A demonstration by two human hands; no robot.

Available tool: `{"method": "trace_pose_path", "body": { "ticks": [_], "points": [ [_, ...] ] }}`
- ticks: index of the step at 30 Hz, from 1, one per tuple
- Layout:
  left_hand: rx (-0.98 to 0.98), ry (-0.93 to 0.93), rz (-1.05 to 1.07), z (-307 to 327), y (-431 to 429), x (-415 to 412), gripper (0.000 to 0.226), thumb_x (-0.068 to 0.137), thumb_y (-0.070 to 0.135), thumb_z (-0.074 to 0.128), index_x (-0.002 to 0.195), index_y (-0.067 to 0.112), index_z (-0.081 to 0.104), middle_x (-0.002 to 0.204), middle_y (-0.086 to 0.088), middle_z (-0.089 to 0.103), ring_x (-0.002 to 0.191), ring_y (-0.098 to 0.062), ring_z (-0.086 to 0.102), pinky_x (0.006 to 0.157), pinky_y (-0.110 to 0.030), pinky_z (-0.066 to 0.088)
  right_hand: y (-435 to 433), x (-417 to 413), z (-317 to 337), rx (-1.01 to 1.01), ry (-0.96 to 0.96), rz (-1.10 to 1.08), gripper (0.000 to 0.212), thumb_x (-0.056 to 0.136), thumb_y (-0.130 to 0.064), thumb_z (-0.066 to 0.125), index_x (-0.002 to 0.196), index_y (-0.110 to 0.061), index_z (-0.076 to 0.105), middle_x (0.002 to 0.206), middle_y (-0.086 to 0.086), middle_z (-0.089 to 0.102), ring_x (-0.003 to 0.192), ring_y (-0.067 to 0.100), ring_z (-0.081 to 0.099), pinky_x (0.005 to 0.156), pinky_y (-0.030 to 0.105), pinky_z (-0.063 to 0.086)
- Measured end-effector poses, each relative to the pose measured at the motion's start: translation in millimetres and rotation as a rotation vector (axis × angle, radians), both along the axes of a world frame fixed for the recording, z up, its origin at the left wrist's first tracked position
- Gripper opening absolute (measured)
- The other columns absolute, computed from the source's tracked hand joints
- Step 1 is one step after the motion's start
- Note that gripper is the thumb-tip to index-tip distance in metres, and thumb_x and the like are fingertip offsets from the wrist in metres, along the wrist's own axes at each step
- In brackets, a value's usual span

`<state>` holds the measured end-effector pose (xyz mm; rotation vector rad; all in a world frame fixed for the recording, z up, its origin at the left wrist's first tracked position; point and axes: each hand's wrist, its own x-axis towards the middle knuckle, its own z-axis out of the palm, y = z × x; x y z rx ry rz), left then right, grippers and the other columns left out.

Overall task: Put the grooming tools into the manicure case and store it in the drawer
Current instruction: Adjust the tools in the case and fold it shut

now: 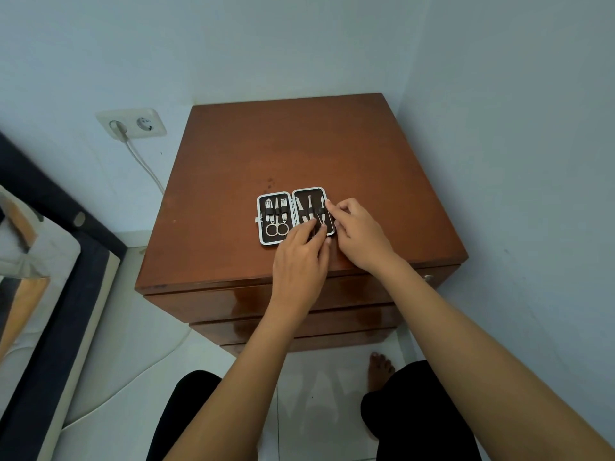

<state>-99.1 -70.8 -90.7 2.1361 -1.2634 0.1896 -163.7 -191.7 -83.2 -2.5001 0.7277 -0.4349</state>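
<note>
The manicure case (275, 239) lies open and flat on top of the wooden drawer chest (299, 151), near its front edge. Its left half holds nail clippers and small scissors (277, 224) under elastic straps. Its right half holds several slim metal tools (304, 209). My left hand (299, 261) reaches in from below and pinches the lower end of the rightmost thin tool (322, 207) with its fingertips. My right hand (357, 231) rests at the case's right edge, index fingertip by that tool's top and thumb against the rim.
The chest has stacked closed drawers (266, 302) below the top, with a metal knob (428, 278) at the right. A wall socket (131, 124) with a white cable is on the left wall. A bed edge (50, 294) stands at the left. My knees and a bare foot (379, 371) are below.
</note>
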Motion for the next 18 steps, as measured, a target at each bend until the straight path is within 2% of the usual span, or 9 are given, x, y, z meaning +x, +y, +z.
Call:
{"method": "trace_pose_path", "body": {
  "ticks": [10, 14, 18],
  "points": [
    [0.1, -0.061, -0.037, 4, -3, 5, 0.037, 0.09, 0.03, 0.045, 0.103, 0.006, 0.069, 0.112, -0.012, 0.066, 0.104, -0.028, 0.061, 0.082, -0.039, 0.05, -1, 0, -1, -0.002, 0.0, 0.003, 0.045, 0.094, -0.011, 0.037, 0.139, -0.017, 0.039, 0.121, 0.007, 0.048, 0.113, 0.022, 0.045, 0.083, 0.033, 0.042],
    [0.1, -0.067, -0.079, 8, -6, 10, 0.034, 0.087, 0.023, 0.044, 0.093, 0.003, 0.07, 0.105, -0.014, 0.067, 0.096, -0.03, 0.062, 0.077, -0.039, 0.052, -2, 0, -1, -0.012, -0.004, 0.005, 0.045, 0.094, -0.011, 0.038, 0.139, -0.017, 0.039, 0.121, 0.008, 0.048, 0.113, 0.023, 0.046, 0.082, 0.034, 0.043],
    [0.095, -0.056, -0.073, 7, -8, 12, 0.023, 0.086, 0.013, 0.052, 0.094, -0.001, 0.069, 0.11, -0.02, 0.064, 0.102, -0.033, 0.06, 0.086, -0.042, 0.05, -2, 0, -2, -0.015, -0.008, 0.008, 0.045, 0.094, -0.011, 0.038, 0.139, -0.016, 0.039, 0.12, 0.007, 0.049, 0.112, 0.022, 0.047, 0.082, 0.035, 0.043]
  ]
}}
